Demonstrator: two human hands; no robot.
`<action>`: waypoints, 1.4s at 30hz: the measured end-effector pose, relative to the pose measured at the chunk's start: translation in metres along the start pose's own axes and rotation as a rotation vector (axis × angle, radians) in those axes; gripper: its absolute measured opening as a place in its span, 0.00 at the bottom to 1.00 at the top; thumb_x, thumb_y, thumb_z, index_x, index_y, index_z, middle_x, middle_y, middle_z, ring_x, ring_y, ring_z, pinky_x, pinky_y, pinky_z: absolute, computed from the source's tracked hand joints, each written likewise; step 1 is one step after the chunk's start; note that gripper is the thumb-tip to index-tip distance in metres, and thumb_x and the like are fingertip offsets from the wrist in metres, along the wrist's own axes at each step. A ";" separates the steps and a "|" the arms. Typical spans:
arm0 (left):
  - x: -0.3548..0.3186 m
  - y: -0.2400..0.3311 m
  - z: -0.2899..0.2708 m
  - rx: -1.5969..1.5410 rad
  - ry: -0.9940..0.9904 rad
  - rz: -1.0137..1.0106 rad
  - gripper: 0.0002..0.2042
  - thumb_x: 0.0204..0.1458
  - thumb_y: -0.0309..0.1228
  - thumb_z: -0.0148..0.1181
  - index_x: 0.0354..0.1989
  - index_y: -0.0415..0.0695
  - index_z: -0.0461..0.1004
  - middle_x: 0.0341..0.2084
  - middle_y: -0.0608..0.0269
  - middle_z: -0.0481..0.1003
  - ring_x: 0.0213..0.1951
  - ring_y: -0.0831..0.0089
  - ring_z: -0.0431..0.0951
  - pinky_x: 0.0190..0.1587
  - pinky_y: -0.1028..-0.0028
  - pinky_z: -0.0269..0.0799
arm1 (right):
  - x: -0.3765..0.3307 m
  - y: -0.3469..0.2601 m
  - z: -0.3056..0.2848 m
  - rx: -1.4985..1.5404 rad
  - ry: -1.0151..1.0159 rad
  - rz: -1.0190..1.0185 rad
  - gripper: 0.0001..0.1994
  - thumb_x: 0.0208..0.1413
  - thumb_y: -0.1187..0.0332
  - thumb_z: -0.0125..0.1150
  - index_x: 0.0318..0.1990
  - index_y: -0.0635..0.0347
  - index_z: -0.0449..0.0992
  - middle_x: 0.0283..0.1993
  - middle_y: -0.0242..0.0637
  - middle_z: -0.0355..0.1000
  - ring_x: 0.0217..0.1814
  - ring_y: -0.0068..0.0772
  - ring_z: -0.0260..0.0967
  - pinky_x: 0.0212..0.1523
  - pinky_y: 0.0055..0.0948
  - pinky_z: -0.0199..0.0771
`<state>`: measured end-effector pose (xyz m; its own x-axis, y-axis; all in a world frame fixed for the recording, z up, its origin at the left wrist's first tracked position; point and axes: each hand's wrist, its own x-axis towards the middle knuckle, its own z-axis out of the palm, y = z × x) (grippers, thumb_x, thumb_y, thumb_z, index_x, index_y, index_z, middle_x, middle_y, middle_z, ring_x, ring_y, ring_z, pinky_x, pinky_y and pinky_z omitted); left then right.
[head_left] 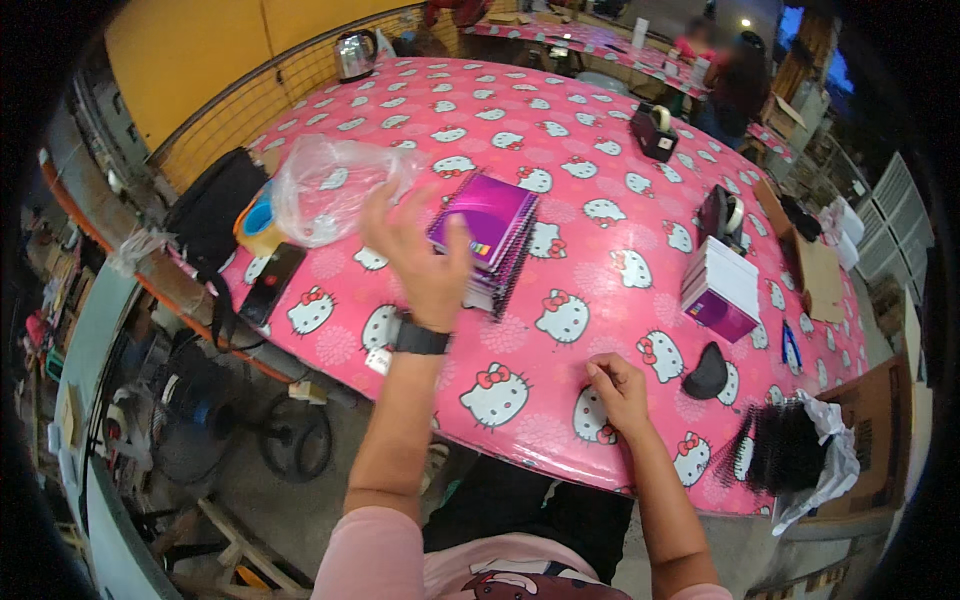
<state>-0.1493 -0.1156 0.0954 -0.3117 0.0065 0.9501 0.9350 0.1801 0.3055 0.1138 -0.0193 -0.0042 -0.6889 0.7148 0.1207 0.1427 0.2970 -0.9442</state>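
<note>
A stack of purple spiral notebooks (488, 215) with black coils stands left of the middle of the pink patterned table. My left hand (422, 250), with a black band at the wrist, hovers at the stack's left side. Its fingers are spread and slightly blurred, and I see nothing in them. Near the front edge, my right hand (618, 390) rests low over the table with the fingers curled in and the thumb against them. Nothing shows between them. Farther right sits a block of white-edged pads with a purple cover (728, 308), apart from both hands.
A clear plastic bag (335, 185), a dark phone (272, 285) and a black bag (215, 205) lie left. Tape dispensers (655, 135), blue-handled pliers (791, 348), a black rounded object (706, 372) and black coils (780, 450) are right. A kettle (355, 57) stands far back; people sit beyond.
</note>
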 end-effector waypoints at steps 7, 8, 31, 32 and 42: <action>-0.083 0.149 0.071 -0.838 -0.360 0.091 0.17 0.35 0.20 0.54 0.38 0.44 0.72 0.45 0.56 0.67 0.49 0.56 0.66 0.52 0.59 0.61 | 0.022 -0.001 -0.147 -0.355 0.605 -0.256 0.07 0.50 0.73 0.59 0.37 0.62 0.75 0.34 0.34 0.71 0.37 0.26 0.67 0.41 0.25 0.66; -0.100 0.148 0.079 -0.866 -0.406 0.037 0.16 0.35 0.20 0.54 0.38 0.43 0.71 0.43 0.55 0.67 0.48 0.56 0.67 0.51 0.60 0.62 | 0.024 0.001 -0.166 -0.553 0.653 -0.292 0.08 0.49 0.72 0.60 0.38 0.61 0.75 0.36 0.36 0.72 0.40 0.29 0.67 0.43 0.27 0.65; -0.115 0.115 0.107 -0.810 -0.563 -0.392 0.15 0.41 0.18 0.55 0.41 0.39 0.70 0.37 0.55 0.70 0.38 0.64 0.72 0.42 0.70 0.68 | 0.072 -0.003 -0.197 -0.973 0.541 -0.438 0.08 0.37 0.69 0.66 0.26 0.57 0.74 0.27 0.36 0.71 0.32 0.41 0.68 0.36 0.37 0.63; -0.111 0.119 0.105 -0.802 -0.540 -0.390 0.16 0.40 0.18 0.57 0.42 0.39 0.70 0.37 0.55 0.70 0.38 0.66 0.72 0.44 0.71 0.67 | 0.069 -0.016 -0.177 -0.992 0.459 -0.454 0.07 0.37 0.69 0.66 0.25 0.57 0.73 0.27 0.37 0.71 0.32 0.41 0.68 0.35 0.37 0.63; -0.134 0.096 0.120 -1.077 -1.018 -0.751 0.19 0.44 0.18 0.59 0.46 0.36 0.66 0.42 0.55 0.71 0.46 0.70 0.71 0.46 0.73 0.67 | 0.053 0.005 -0.085 -0.117 0.560 -0.079 0.07 0.48 0.68 0.64 0.31 0.60 0.74 0.25 0.26 0.67 0.27 0.18 0.61 0.26 0.21 0.60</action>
<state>-0.0380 0.0184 -0.0096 -0.2878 0.9138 0.2867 0.0811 -0.2751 0.9580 0.1383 0.0741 0.0240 -0.2237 0.9043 0.3637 0.2061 0.4086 -0.8891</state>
